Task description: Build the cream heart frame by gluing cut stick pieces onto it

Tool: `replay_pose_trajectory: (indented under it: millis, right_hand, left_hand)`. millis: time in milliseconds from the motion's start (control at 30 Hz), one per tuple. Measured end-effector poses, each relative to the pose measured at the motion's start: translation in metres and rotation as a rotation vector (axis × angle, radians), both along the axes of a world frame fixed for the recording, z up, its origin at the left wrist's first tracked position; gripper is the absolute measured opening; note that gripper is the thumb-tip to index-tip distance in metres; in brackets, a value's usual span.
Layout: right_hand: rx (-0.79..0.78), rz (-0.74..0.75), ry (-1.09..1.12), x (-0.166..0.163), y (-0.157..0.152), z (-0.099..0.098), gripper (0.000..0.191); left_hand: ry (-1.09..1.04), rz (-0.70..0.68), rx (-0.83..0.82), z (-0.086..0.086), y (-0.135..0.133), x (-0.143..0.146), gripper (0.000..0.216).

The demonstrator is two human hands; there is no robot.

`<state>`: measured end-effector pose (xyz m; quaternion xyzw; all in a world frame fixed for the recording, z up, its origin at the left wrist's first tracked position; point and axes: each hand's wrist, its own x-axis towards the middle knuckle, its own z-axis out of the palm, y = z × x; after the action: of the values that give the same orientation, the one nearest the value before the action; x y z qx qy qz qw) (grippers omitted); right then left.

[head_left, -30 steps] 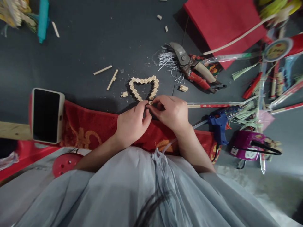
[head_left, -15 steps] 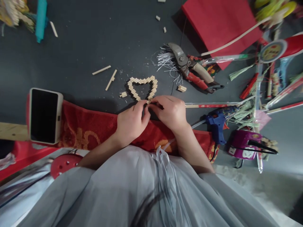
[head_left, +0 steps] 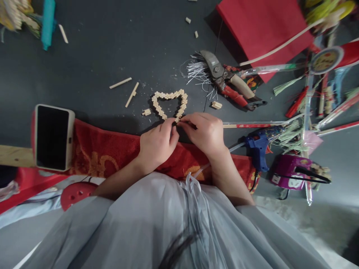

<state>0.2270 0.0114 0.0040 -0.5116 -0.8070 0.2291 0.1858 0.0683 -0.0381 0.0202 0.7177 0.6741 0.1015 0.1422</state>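
Little has changed over the last second: the left hand (head_left: 157, 145) and right hand (head_left: 204, 132) keep their places at the low tip of the heart (head_left: 168, 96), and only the fingertips differ. The right thumb seems to have eased a touch outward, so a bit more of the tip shows between the hands. For the work in hand, I take that as fine adjusting at one spot; the outline is the same as before, and the stubs (head_left: 216, 105) around it lie where they lay.

The right grip is together, thumb and forefinger pinched on the tip. The left forefinger is at the lower end of the other side, its thumb close by; whether that grip clamps anything I cannot tell (the knuckles hide the spot).

The heart lies on the desk (head_left: 112, 48), just beyond the towel (head_left: 95, 149). It is a pale, knobbly ring of small round-ended pieces packed closely, open in the middle, with a shallow dip along the far edge and both sides slanting in towards the person.
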Motion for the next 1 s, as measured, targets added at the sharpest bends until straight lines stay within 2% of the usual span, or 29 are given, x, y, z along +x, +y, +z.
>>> replay_pose_trajectory:
  millis: [367, 733, 1000]
  right_hand:
    - [0.002, -0.048, 0.059, -0.0022, 0.0016, 0.0022, 0.009]
    - [0.012, -0.02, 0.057, -0.0019, 0.0014, -0.0016, 0.022]
    - [0.004, 0.003, 0.059, -0.0007, 0.002, -0.0032, 0.027]
  left_hand:
    - [0.105, -0.049, 0.092, -0.0018, -0.0011, 0.0005, 0.032]
    - [0.049, -0.052, 0.029, -0.0029, -0.001, 0.0, 0.033]
    - [0.108, -0.102, 0.098, -0.0035, -0.0017, 0.0002, 0.035]
